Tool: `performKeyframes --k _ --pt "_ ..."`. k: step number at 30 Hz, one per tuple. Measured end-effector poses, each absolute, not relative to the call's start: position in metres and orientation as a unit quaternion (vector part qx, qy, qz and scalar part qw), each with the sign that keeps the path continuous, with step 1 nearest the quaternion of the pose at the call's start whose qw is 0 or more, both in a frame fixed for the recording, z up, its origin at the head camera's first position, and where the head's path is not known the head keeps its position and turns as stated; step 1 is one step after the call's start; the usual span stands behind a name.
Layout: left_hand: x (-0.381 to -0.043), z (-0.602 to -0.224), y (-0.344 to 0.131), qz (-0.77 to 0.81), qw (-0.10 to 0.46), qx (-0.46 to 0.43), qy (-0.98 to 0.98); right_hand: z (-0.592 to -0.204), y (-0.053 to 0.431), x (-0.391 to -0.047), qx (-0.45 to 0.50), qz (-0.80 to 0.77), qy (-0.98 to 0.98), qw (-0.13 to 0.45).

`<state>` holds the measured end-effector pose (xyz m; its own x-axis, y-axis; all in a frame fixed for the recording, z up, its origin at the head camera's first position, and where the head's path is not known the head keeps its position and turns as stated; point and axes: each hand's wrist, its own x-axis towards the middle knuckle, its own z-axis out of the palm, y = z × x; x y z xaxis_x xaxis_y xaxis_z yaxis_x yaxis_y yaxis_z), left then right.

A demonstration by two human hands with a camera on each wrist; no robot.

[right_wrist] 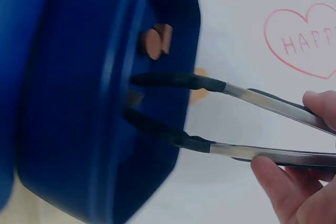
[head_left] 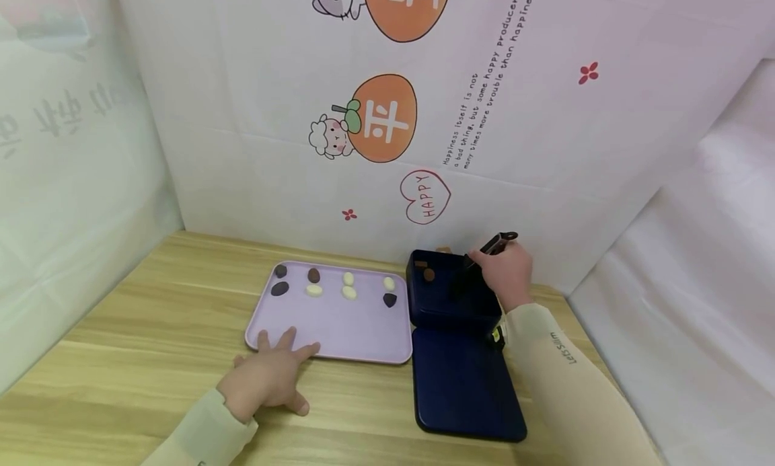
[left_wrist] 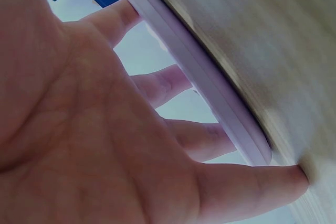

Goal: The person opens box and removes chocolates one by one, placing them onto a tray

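Observation:
My right hand (head_left: 508,271) grips a pair of black-tipped metal tongs (right_wrist: 273,108) and reaches over a deep navy box (head_left: 451,313). In the right wrist view the tongs' arms stand apart, their tips inside the box, with a small dark piece (right_wrist: 134,98) between them; whether they touch it I cannot tell. Two brown pieces, one a round one (head_left: 429,275), lie in the box too. My left hand (head_left: 266,378) has its fingers spread over the near edge of a lilac tray (head_left: 357,325). Along the tray's far side lie several dark and cream-coloured oval pieces (head_left: 313,290).
The box's navy lid (head_left: 469,385) lies on the wooden table (head_left: 133,345) in front of the box. A small black and yellow object (head_left: 498,336) sits beside the box's near right corner. A printed white cloth (head_left: 272,183) hangs behind everything.

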<state>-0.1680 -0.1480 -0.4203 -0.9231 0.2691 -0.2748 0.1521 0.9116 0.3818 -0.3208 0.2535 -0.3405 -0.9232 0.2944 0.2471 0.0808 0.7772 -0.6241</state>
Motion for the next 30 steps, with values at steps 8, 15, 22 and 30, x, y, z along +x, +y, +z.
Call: performKeyframes --k 8,15,22,30 --pt "-0.168 -0.419 -0.147 0.179 0.163 0.109 0.964 -0.349 0.244 -0.318 0.001 0.224 -0.951 0.215" --pt "-0.168 -0.419 -0.148 0.178 0.164 0.107 0.964 -0.348 0.223 -0.306 0.100 0.183 -0.952 0.223" --pt "-0.168 -0.420 -0.147 0.179 0.164 0.106 0.964 -0.345 0.214 -0.299 0.107 0.207 -0.939 0.252" --pt "-0.168 -0.421 -0.148 0.181 0.163 0.105 0.964 -0.347 0.239 -0.309 0.022 0.242 -0.937 0.252"
